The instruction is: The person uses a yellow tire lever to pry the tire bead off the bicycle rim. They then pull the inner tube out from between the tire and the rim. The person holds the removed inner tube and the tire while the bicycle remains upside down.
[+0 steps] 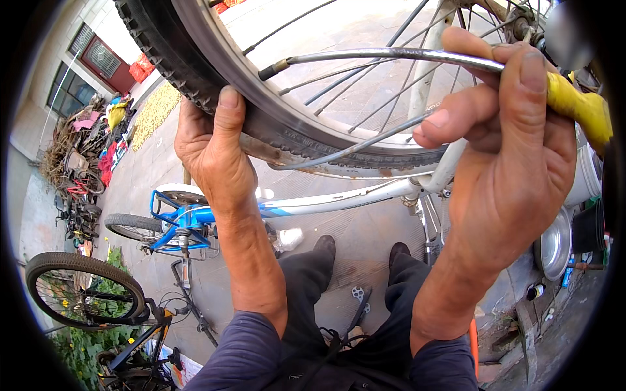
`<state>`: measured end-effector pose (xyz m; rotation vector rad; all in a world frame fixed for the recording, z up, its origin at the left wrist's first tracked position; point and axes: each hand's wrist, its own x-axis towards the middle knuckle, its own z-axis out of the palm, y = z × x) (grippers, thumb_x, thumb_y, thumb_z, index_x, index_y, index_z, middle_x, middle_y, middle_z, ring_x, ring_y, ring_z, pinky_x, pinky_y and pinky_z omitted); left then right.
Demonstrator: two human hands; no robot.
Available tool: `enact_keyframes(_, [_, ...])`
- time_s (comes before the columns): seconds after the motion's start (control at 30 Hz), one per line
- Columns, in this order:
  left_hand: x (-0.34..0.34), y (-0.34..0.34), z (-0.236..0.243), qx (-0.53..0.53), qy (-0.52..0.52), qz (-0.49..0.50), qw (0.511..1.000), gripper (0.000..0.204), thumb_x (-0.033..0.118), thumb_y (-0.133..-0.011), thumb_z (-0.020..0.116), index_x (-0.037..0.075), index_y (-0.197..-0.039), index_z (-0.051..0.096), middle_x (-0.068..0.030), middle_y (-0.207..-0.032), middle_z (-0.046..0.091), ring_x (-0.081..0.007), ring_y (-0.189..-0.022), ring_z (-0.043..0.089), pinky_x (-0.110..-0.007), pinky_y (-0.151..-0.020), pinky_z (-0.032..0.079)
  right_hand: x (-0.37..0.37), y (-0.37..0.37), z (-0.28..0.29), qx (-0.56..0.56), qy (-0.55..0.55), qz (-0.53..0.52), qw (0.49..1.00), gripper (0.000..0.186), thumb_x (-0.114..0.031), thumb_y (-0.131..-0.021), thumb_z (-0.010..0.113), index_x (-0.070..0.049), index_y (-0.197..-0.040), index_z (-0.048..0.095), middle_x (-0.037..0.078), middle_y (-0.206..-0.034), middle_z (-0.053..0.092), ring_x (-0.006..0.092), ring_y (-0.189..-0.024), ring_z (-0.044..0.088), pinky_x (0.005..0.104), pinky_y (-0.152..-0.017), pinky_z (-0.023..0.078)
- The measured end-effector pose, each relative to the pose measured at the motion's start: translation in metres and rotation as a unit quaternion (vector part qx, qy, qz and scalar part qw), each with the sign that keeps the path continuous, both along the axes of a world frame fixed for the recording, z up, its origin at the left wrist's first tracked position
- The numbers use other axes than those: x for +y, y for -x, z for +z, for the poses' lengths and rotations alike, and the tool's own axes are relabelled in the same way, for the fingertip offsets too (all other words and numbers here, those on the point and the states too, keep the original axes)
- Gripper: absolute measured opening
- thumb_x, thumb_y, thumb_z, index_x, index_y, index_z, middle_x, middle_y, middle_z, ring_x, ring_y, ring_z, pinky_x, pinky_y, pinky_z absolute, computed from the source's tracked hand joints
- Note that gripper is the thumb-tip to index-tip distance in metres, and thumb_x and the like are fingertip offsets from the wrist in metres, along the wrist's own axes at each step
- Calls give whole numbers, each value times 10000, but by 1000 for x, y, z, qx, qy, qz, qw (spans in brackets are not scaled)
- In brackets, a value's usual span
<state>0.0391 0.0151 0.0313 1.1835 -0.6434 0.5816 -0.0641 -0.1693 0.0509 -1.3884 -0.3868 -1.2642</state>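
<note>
A bicycle wheel with a black knobby tire (156,49) and a silver rim (218,68) fills the top of the view. My left hand (218,153) is closed round the tire, thumb on its sidewall and fingers hidden behind. My right hand (515,137) pinches a curved shiny metal tube (391,54) between thumb and fingers. The tube's dark, brass-coloured tip reaches the inner edge of the rim among the spokes. A yellow sleeve (577,107) shows beyond my right thumb. Below it, a thin grey rod (358,146) runs from beside my right index finger toward the tire.
A white and blue bicycle frame (339,195) spans beneath the wheel. Another bicycle's wheel (85,290) stands at lower left. A flat tool with holes (358,303) lies between my feet. At right are a metal basin (554,244) and a black bucket (589,228); piled scrap lies far left.
</note>
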Motion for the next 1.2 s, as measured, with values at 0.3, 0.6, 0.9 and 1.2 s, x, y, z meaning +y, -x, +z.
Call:
enact_keyframes(0.3, [2, -2, 0, -15, -6, -14, 1000, 213, 145, -903, 631, -5, -1051, 603, -53, -948, 652, -100, -829, 619, -222, -763, 502, -1, -1, -1, -2, 9, -9, 1000, 374, -271, -1006, 409, 48, -1002, 605, 222, -920, 673, 124, -511, 610, 230, -494, 548])
enact_keyframes(0.6, [11, -1, -3, 3, -55, -12, 998, 290, 241, -936, 584, -1, -1095, 562, -65, -991, 641, -123, -896, 624, -264, -816, 511, -29, 14, 3, -9, -4, -31, 999, 342, -221, -1004, 418, 73, -1092, 567, 198, -974, 664, 145, -688, 661, 246, -647, 574])
enact_keyframes(0.9, [9, -3, 18, 13, -104, 29, 994, 457, 392, -943, 546, -6, -1166, 536, -48, -969, 601, -95, -893, 530, -228, -826, 415, -19, 35, 13, 23, -167, -33, 985, 301, -242, -989, 470, 42, -1039, 557, 162, -890, 660, 98, -565, 556, 235, -503, 453])
enact_keyframes(1.2, [15, 1, 26, -28, -163, 32, 986, 335, 294, -976, 516, -4, -1127, 544, -40, -954, 579, -105, -880, 494, -238, -803, 398, -4, 45, 22, 62, -245, -1, 967, 207, -203, -952, 542, 4, -958, 537, 136, -812, 647, 90, -475, 526, 211, -420, 430])
